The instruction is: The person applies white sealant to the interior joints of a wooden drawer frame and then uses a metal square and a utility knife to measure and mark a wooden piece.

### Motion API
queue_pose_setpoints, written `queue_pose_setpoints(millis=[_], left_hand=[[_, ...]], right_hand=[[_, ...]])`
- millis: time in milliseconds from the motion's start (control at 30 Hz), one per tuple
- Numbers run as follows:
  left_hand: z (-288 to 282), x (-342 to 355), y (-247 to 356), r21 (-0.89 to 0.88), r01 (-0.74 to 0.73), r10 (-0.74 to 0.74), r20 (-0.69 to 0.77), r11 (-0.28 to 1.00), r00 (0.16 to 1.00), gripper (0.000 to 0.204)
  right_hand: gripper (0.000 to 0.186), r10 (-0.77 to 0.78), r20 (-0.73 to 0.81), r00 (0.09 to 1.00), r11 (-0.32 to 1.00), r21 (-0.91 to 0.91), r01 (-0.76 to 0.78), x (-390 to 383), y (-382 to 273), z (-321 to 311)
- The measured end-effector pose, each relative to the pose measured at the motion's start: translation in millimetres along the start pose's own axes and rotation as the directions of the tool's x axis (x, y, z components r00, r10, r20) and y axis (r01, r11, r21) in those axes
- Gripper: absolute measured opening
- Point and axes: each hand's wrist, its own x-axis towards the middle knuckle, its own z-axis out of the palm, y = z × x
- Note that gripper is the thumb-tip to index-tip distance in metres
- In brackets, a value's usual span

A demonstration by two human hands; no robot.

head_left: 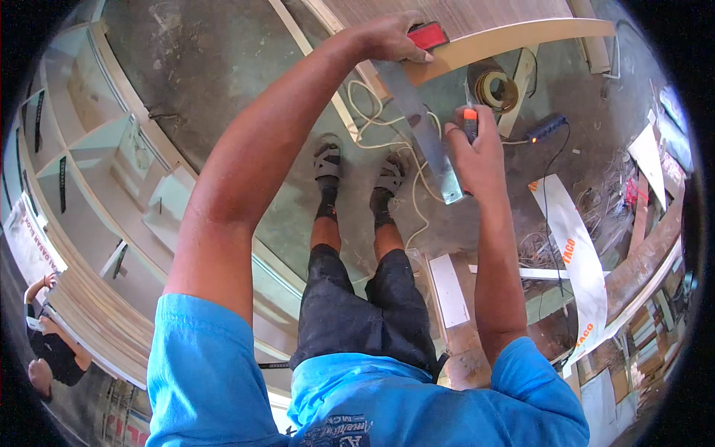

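Strip (423, 123) looks light, flexible; we'd hold its edges; our left hand (392, 39) pinches red block (429, 36), right hand (478, 153) grips tool (470, 116)

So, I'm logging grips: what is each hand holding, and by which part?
The left hand grips the red, dark-edged rectangular block by its left end. The right hand grips a black, orange-ended hand tool by its handle; the other end is unclear.

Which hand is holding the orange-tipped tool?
The right hand, the one nearer the tan roll: it grips the orange-tipped tool. The left hand, higher in the picture, holds the red block instead.
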Motion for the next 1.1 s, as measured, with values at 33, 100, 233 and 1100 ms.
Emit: queue_pose_setpoints(millis=[33, 100, 233, 1100], left_hand=[[0.1, 0.3, 0.9, -0.007, -0.005, 0.005, -0.01, 1.0, 1.0, 0.066], [-0.5, 0.9, 2.5, 0.042, 0.014, -0.014, 0.013, 0.999, 1.0, 0.067], [-2.1, 1.0, 2.0, 0.071, 0.048, -0.05, 0.018, 0.996, 0.999, 0.069], [2.0, 2.7, 2.4, 0.119, 0.099, -0.104, 0.038, 0.988, 0.994, 0.076]], right_hand=[[0.036, -0.119, -0.021, 0.993, 0.993, 0.015, 0.12, -3.2, -1.3, -3.1], [0.036, -0.025, 0.08, 0.997, 0.996, 0.083, 0.018, -10.4, -4.7, -7.3], [0.036, 0.027, 0.164, 0.986, 0.993, 0.11, -0.046, -26.0, -17.0, -0.4], [0.026, -0.242, 0.148, 0.959, 0.851, -0.442, 0.283, 0.5, -60.4, 54.3]])
